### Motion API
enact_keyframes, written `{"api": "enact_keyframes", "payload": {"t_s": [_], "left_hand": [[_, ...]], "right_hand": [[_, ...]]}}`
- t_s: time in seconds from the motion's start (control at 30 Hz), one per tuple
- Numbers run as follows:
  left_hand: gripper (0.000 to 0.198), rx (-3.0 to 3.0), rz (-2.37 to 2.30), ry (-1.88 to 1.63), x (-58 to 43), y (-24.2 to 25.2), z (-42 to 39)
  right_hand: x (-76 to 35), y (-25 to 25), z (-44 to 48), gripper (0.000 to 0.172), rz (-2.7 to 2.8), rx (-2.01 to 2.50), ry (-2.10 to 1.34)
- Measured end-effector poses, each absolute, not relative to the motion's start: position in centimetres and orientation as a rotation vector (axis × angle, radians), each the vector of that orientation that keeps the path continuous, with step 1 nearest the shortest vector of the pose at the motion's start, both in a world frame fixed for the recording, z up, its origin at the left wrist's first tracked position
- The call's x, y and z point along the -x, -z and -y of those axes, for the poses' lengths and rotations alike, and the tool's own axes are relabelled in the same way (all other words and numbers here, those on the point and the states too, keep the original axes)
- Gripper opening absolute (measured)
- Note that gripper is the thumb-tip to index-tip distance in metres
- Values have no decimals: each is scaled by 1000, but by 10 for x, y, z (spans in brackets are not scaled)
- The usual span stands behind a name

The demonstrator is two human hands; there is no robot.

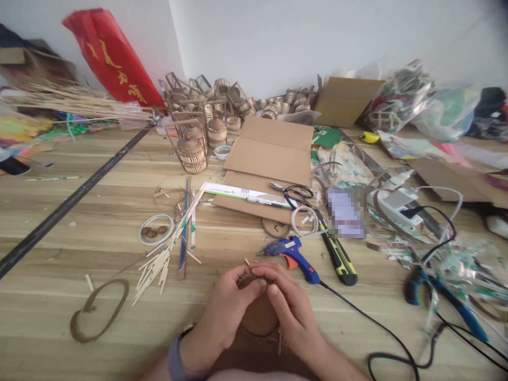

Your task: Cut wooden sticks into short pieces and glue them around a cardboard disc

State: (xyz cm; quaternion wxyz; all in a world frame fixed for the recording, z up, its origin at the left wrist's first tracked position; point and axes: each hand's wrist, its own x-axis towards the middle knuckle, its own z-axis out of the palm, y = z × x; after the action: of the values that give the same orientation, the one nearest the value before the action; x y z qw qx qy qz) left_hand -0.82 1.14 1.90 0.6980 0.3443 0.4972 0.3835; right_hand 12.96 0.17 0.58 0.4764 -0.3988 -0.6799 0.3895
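Note:
My left hand (222, 307) and my right hand (292, 304) are closed around a round brown cardboard disc (260, 316) with a twisted cord-like rim. Both thumbs press at its far edge, and the fingers hide that part. A blue hot glue gun (292, 255) lies just beyond my right hand. To the left are a loose pile of short wooden sticks (154, 271) and a coiled brown strip (99, 309). A second round disc (275, 227) with a dark rim lies past the glue gun, partly under a white ring (305, 219).
Black scissors (293, 193) and cardboard sheets (270, 153) lie ahead. A yellow-black utility knife (338, 254), a phone (346, 212), blue-handled pliers (448, 299) and a black cord (365, 317) are on the right. Small lidded baskets (191, 151) stand toward the wall.

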Motion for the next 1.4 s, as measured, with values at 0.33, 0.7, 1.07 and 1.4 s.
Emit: {"api": "enact_keyframes", "payload": {"t_s": [0.33, 0.7, 1.07, 1.4], "left_hand": [[26, -758, -1072, -860, 10, -13, -12], [32, -718, -1163, -834, 11, -17, -13], [28, -713, -1184, -818, 12, -16, -14], [30, -715, -1170, -792, 12, -17, -14]], "right_hand": [[-128, 8, 8, 32, 1616, 990, -1011], [-129, 11, 10, 45, 1621, 952, -1063], [-129, 11, 11, 55, 1636, 939, -1099], [-129, 12, 9, 54, 1637, 929, -1078]]}}
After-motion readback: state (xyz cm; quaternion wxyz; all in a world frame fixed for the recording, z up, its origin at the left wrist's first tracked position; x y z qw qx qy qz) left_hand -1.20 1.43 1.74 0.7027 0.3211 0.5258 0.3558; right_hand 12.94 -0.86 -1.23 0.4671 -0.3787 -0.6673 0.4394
